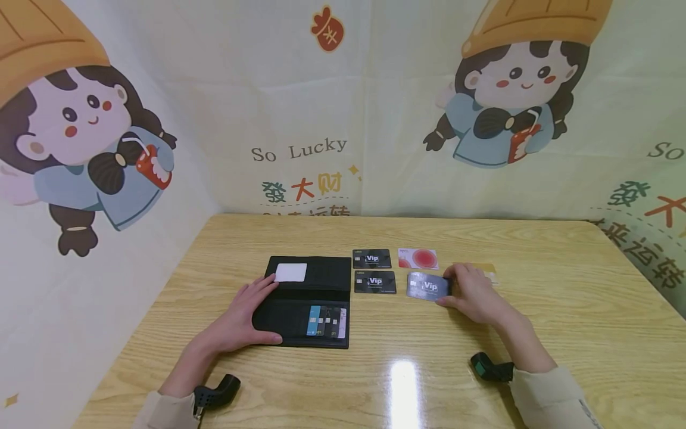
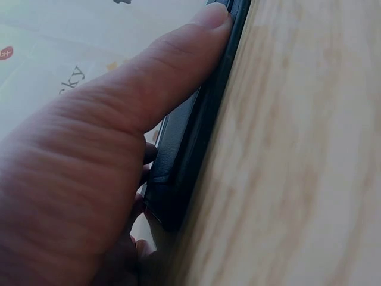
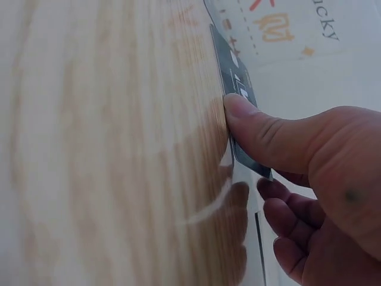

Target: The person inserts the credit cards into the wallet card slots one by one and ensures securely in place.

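Note:
An unfolded black wallet [image 1: 292, 322] lies on the table's left half. My left hand [image 1: 236, 319] spreads over its left side, the thumb along the lower edge and the fingertips by the upper panel. In the left wrist view the thumb [image 2: 190, 47] presses the wallet's edge [image 2: 184, 143]. Several cards [image 1: 328, 322] overlap in the lower panel's slots; a white card [image 1: 291, 272] shows in the upper panel. My right hand [image 1: 474, 292] pinches the right end of a dark grey "Vip" card [image 1: 426, 286]. The right wrist view shows that card [image 3: 229, 68] tilted, thumb on its near edge.
Right of the wallet lie two black "Vip" cards, a farther one [image 1: 372, 258] and a nearer one [image 1: 375, 282]. A pink card with red circles [image 1: 418, 258] lies beside them. Behind my right hand is a partly covered gold card [image 1: 489, 269]. A printed cloth backs the wooden table [image 1: 396, 333].

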The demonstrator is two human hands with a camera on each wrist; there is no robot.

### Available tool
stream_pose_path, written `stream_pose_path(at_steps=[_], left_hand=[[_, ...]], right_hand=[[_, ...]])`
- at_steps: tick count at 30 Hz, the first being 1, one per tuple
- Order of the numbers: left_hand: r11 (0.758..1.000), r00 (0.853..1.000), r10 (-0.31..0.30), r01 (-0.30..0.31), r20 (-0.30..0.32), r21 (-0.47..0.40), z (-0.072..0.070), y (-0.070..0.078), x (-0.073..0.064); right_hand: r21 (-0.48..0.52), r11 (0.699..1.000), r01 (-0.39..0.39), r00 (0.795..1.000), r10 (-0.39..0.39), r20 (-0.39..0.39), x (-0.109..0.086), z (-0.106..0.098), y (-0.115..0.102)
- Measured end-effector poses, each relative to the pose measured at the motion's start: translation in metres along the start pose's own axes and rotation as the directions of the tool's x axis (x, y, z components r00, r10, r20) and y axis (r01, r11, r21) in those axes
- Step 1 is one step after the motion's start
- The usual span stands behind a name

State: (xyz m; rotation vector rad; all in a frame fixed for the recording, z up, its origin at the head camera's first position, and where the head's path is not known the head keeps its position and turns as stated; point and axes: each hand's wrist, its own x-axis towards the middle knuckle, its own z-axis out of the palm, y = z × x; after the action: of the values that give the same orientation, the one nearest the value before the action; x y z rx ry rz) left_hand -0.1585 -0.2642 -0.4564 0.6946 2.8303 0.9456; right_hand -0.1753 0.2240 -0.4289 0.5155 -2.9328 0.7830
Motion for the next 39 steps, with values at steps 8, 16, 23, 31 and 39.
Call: stream_pose_path(at_steps=[8,16,23,31,39], left_hand=[[1.000,1.000,0.002,-0.002,0.000,-0.003,0.000,0.001,0.000],[1.000,1.000,-0.005,0.005,0.003,-0.004,0.000,0.000,0.000],[1.000,1.000,-0.003,0.003,0.004,-0.006,0.000,0.001,0.000],[1.000,1.000,-0.006,0.006,0.009,-0.013,0.001,0.001,0.000],[1.000,1.000,0.023,-0.023,0.001,-0.003,0.001,-0.001,-0.001]], right_hand=[[0.060,0.998,-0.011,1.000,0.009,0.028,-0.001,-0.001,0.002],[0.153,0.988,-0.031,0.997,0.020,0.075,-0.001,-0.003,0.006],[0.230,0.971,-0.072,0.994,0.052,0.094,-0.005,-0.008,0.003],[0.288,0.956,-0.052,0.999,0.047,0.024,-0.005,-0.008,0.004],[0.287,0.957,-0.037,0.999,0.045,-0.022,0.007,0.002,-0.007]])
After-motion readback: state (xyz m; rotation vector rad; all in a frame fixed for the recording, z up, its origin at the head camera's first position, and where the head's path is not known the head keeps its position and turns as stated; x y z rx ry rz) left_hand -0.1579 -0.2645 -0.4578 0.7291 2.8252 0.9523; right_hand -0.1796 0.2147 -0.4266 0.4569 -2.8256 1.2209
